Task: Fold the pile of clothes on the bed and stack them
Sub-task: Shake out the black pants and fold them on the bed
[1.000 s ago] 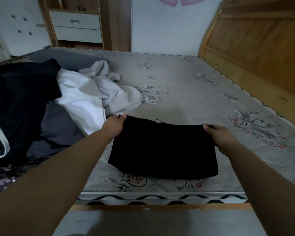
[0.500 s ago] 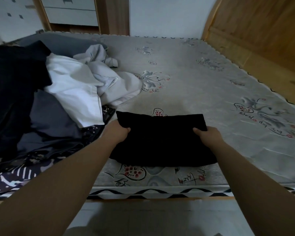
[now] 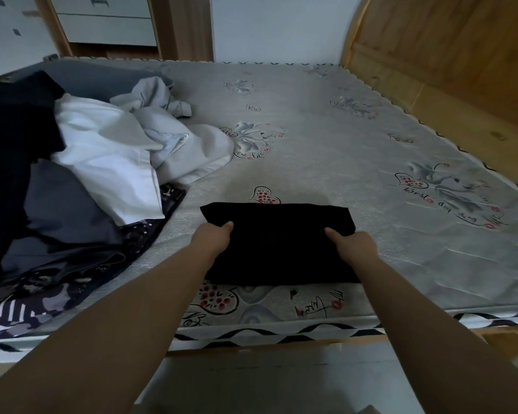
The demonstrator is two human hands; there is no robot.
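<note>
A folded black garment [image 3: 277, 243] lies near the front edge of the grey patterned mattress [image 3: 326, 150]. My left hand [image 3: 211, 239] grips its left side with the thumb on top. My right hand [image 3: 352, 245] grips its right side the same way; the fingers of both hands are tucked under the cloth. A loose pile of clothes [image 3: 72, 162] lies at the left: a white shirt [image 3: 108, 156], a pale grey garment [image 3: 177, 138], dark blue and black pieces [image 3: 15, 138], and a patterned one [image 3: 27, 306] at the front.
A wooden headboard [image 3: 449, 55] runs along the right side of the bed. A wooden cabinet with white drawers [image 3: 108, 28] stands behind the bed at the far left. Light floor [image 3: 266, 380] shows below the mattress's front edge.
Both hands have drawn the far edge of the black garment toward me, folding it shorter. The head has tilted down slightly.
</note>
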